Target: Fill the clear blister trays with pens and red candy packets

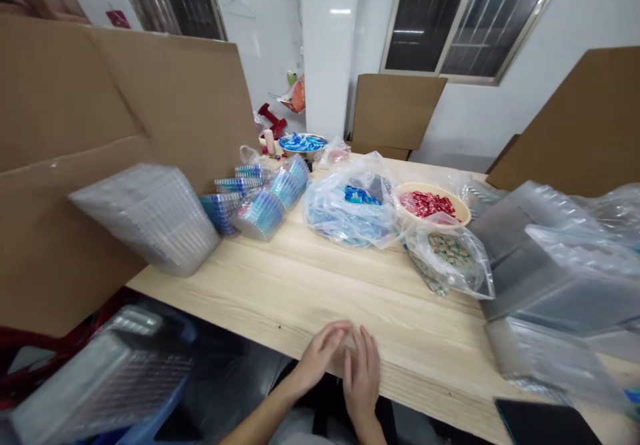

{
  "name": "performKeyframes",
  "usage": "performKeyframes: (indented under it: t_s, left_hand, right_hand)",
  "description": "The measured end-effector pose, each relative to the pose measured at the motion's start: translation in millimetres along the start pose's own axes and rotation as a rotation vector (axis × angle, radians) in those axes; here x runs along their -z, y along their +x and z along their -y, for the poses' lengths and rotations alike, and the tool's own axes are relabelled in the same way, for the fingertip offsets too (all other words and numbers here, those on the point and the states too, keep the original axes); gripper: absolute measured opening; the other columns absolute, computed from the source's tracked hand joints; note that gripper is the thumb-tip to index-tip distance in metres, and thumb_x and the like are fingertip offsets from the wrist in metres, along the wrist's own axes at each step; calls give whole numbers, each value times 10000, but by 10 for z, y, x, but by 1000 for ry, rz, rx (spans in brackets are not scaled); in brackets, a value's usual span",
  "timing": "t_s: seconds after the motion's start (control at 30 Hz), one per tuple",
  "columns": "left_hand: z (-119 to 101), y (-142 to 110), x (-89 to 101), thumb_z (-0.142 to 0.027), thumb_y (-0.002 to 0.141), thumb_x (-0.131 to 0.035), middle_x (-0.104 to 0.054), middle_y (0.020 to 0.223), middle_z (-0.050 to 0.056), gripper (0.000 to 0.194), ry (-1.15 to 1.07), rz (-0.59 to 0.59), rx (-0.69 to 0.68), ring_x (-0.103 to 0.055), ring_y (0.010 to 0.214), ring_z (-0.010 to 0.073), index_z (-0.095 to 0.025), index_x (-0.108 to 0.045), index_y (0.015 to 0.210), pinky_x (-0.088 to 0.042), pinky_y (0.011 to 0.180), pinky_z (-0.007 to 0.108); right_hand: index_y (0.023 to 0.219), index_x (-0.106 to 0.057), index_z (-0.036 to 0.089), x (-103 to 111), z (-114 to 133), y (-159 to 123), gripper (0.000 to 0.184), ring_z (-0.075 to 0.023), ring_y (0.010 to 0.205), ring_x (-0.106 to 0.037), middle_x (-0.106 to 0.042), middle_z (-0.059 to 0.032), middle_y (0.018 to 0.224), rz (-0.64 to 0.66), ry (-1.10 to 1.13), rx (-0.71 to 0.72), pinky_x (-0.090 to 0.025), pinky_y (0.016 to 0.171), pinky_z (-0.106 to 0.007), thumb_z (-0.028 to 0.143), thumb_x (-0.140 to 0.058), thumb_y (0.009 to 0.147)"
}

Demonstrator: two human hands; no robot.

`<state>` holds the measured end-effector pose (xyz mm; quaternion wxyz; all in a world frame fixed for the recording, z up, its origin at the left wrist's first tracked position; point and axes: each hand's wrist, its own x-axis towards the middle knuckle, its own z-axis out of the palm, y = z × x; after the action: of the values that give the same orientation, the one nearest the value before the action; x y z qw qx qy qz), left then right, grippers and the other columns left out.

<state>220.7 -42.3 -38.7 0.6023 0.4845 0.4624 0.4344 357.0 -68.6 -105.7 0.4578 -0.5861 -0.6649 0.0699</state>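
Observation:
My left hand (319, 357) and my right hand (361, 380) rest close together at the near edge of a pale wooden table (310, 292), with fingertips nearly meeting. Neither hand shows anything in it. Farther up the table lie a clear bag of blue wrapped pieces (350, 208) and a tan bowl of red wrapped sweets (430, 205). A clear bag of green-and-cream packets (450, 258) leans against the bowl. Stacks of clear cups with blue bands (260, 215) lie on their sides at the back left, beside a stack of clear plastic trays (150, 222).
Cardboard sheets (115, 112) stand along the left and far sides. Large clear plastic trays (560, 272) are heaped at the right, and a black tablet (545, 425) sits at the near right corner. A blue crate with trays (100, 378) is below the table's left edge. A bowl of blue pieces (303, 144) stands at the far end.

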Motion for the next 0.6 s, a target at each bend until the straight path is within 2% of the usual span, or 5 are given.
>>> performKeyframes:
  t_s: [0.17,0.33,0.4,0.5,0.6]
  left_hand:
    - [-126,-288,-226,-604,763,-637,-715,977,73,424,-541,72,272,-655,1062,268,-226,-685,949,-477,1015,390]
    - [-332,-427,-184,-506,838,-569,-712,1022,78,390,-700,221,446,-579,1193,242,-147,-686,937,-350,1123,356]
    - [-576,-460,-87,-584,866,-498,-661,1180,121,529,-698,292,415,-514,1273,249,-121,-662,1062,-284,1159,388]
    - [-975,-523,13,-693,899,-296,-453,1457,114,704,-558,314,63,-351,1401,247,-194,-503,1351,-217,1182,444]
    - [-1077,-602,-77,-668,907,-326,-236,1575,71,692,-52,208,-577,-173,1469,258,-248,-377,1455,-99,1208,470]
  right_hand:
    - [1411,-409,178,71,424,54,472,-302,1352,-393,-401,-170,1465,-54,147,-124,-410,1033,-547,356,-369,975]
    - [1476,-322,262,106,734,-179,519,-303,1385,-361,-438,-114,1464,51,41,289,-179,1130,-641,284,-402,964]
    - [1449,-380,274,165,667,-123,482,-296,1387,-362,-451,-99,1458,85,63,308,-102,1143,-650,318,-390,969]
    - [1389,-473,210,269,535,148,526,-308,1436,-255,-330,-129,1528,-16,239,-86,-121,1151,-627,482,-426,942]
    - [1327,-533,208,295,578,440,607,-273,1414,-316,-397,-133,1489,-14,690,-411,-238,1140,-569,620,-355,918]
